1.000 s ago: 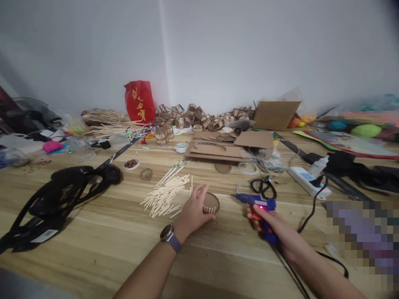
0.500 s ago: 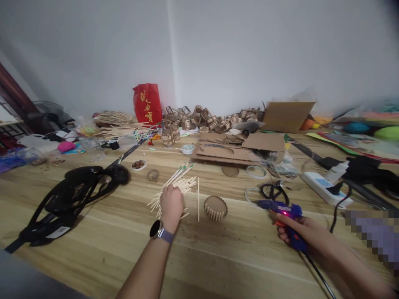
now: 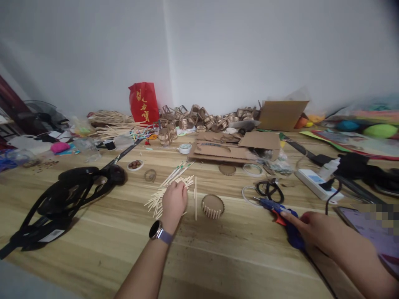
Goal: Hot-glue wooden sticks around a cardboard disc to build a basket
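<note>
Blue glue gun (image 3: 273, 205) has turned.

Shows blue on the glue gun (image 3: 273, 206), orange-red on its trigger (image 3: 279, 219), pale cream on the sticks (image 3: 158, 197), brown on the cardboard base (image 3: 213, 201). Pairs lavender strap (image 3: 166, 237) with dark watch face (image 3: 154, 229). Sets gold characters (image 3: 144, 106) on red bag (image 3: 150, 101), streaked grain across light-brown table (image 3: 224, 261).

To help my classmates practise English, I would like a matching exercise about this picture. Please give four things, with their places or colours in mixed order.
1. Pile of sticks
2. Glue gun
3. Bag with gold writing
4. Round cardboard base

A. Mostly red
B. Between the two hands
C. Partly hidden by the left hand
D. In the right hand

Pairs: 1-C, 2-D, 3-A, 4-B
</note>
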